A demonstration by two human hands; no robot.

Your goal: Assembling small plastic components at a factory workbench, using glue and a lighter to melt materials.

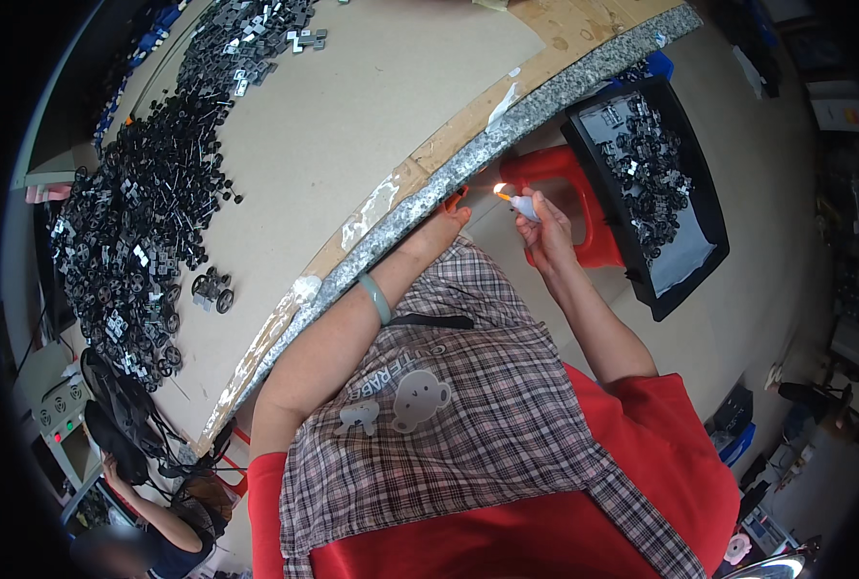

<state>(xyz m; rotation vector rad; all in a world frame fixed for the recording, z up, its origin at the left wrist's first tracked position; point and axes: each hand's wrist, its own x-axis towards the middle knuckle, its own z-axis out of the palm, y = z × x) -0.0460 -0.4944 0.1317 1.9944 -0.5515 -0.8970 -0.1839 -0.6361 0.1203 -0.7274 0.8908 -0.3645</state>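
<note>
My right hand [550, 236] is closed around a small white squeeze bottle [524, 206] with an orange nozzle. A bright glowing spot shows at the nozzle's tip; I cannot tell whether it is a flame or a reflection. My left hand [452, 224] is at the table's speckled front edge [420, 208], across from the nozzle. Something orange-red [456, 199] shows by its fingertips. The edge and the hand's own back hide most of its fingers, so its grip cannot be made out.
Beside my right hand, a black tray [657, 301] of small black wheeled parts [647, 174] rests over a red plastic stool [598, 236]. A large heap of black parts [140, 251] covers the table's left side. Another person [164, 526] sits at the lower left.
</note>
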